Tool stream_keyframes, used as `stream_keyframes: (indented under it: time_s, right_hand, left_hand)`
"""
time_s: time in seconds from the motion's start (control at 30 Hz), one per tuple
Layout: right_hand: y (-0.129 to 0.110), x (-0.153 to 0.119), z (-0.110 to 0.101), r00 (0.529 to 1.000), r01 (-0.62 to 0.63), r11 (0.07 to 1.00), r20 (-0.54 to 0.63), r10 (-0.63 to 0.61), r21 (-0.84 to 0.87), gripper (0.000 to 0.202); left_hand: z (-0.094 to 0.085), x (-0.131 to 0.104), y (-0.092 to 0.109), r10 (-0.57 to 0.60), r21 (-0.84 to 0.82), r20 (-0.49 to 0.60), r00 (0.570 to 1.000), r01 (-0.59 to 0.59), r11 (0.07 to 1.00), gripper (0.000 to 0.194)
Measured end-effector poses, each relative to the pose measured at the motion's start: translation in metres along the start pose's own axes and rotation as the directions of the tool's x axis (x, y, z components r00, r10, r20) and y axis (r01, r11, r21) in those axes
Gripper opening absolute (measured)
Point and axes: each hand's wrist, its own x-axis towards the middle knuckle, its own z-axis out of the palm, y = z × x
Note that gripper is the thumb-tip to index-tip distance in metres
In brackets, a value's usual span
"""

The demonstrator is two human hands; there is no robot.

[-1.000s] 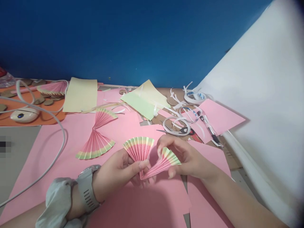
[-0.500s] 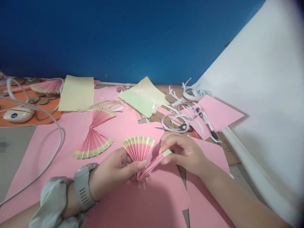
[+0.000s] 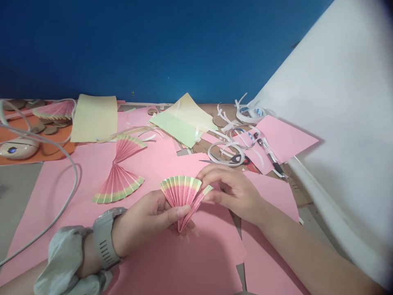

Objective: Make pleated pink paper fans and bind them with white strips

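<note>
While the left hand (image 3: 153, 217) pinches its lower folds between thumb and fingers, one pleated paper fan (image 3: 181, 192), pink with yellow-green rim, sits at the frame's centre, its right-hand pleats gathered narrow in the right hand's (image 3: 233, 192) fingertip hold.

Beneath, lower centre: pink sheet (image 3: 172, 270). Left of centre: second fan (image 3: 123, 184), two spread halves joined at a pinched middle. Right of centre: scissors (image 3: 237, 158), partly under white strip coils; beyond, pen (image 3: 268, 153). Upper left: pale yellow sheet (image 3: 93, 119). Farthest, across the top: blue wall (image 3: 172, 49).
</note>
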Motion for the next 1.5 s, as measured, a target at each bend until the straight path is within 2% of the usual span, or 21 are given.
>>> stream_keyframes:
  time_s: [0.33, 0.57, 0.83, 1.03, 1.4, 1.5]
  right_hand:
    - [0.001, -0.001, 0.001, 0.997, 0.035, 0.995, -0.068, -0.041, -0.093, 0.006]
    - [0.004, -0.003, 0.003, 0.992, 0.056, 0.992, -0.104, -0.068, -0.11, 0.018]
    - [0.006, -0.003, 0.006, 0.984, 0.094, 0.987, -0.138, -0.113, -0.133, 0.02]
    - [0.007, -0.001, 0.01, 0.978, 0.13, 0.989, -0.156, -0.139, -0.063, 0.019]
    - [0.008, -0.006, 0.014, 0.973, 0.087, 0.993, -0.218, -0.069, 0.076, 0.03]
    - [0.007, -0.006, 0.014, 0.976, 0.077, 0.992, -0.212, -0.054, 0.103, 0.028]
  left_hand:
    - [-0.001, 0.003, 0.006, -0.034, 0.028, 0.015, 0.999, 0.034, 0.999, 0.05]
    - [0.001, 0.001, 0.003, -0.011, -0.011, 0.022, 1.0, 0.011, 1.0, 0.044]
    - [0.002, -0.001, 0.004, -0.063, 0.023, 0.027, 0.998, 0.062, 0.998, 0.035]
    - [0.002, -0.001, 0.004, -0.052, 0.059, 0.023, 0.998, 0.051, 0.997, 0.032]
    - [0.002, -0.001, 0.001, -0.012, 0.031, 0.042, 0.999, 0.011, 0.999, 0.032]
    - [0.002, -0.002, 0.001, -0.004, 0.002, 0.045, 0.999, 0.004, 1.0, 0.032]
